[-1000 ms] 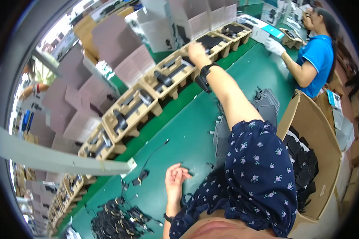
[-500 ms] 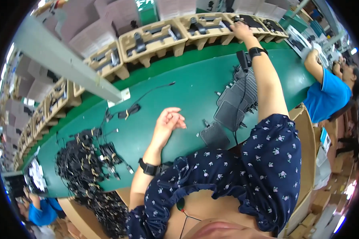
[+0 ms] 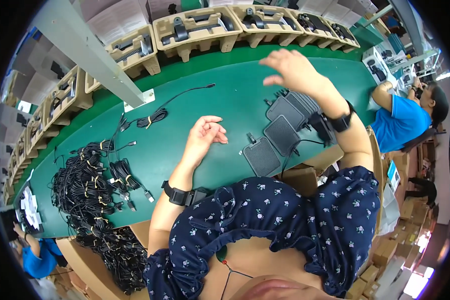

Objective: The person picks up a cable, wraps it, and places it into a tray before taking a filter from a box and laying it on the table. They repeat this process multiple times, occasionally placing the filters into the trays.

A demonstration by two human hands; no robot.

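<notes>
My right hand [image 3: 294, 71] is raised over the table with its fingers apart and holds nothing. Just below it lies a group of flat black rounded-square units [image 3: 282, 135] with textured faces and short connectors. A black strap with a bulky black device [image 3: 330, 125] sits at my right wrist. My left hand [image 3: 205, 136] rests on the green table [image 3: 235, 100], fingers loosely bent and apart, with nothing in it. Beyond it lies a tied black cable [image 3: 152, 118], one end stretched out. To its left is a large heap of black cables [image 3: 85, 185] bound with pale ties.
Brown moulded trays [image 3: 197, 37] with black parts line the far edge. A grey metal post [image 3: 92, 55] is fixed to the table at left. Cardboard boxes [image 3: 75, 260] stand at the near edge. A co-worker in blue [image 3: 407, 117] sits at right, another at left.
My right hand has come back from a far tray at the right to above the black units, its fingers now spread. The view has shifted slightly; my left hand stays much the same.
</notes>
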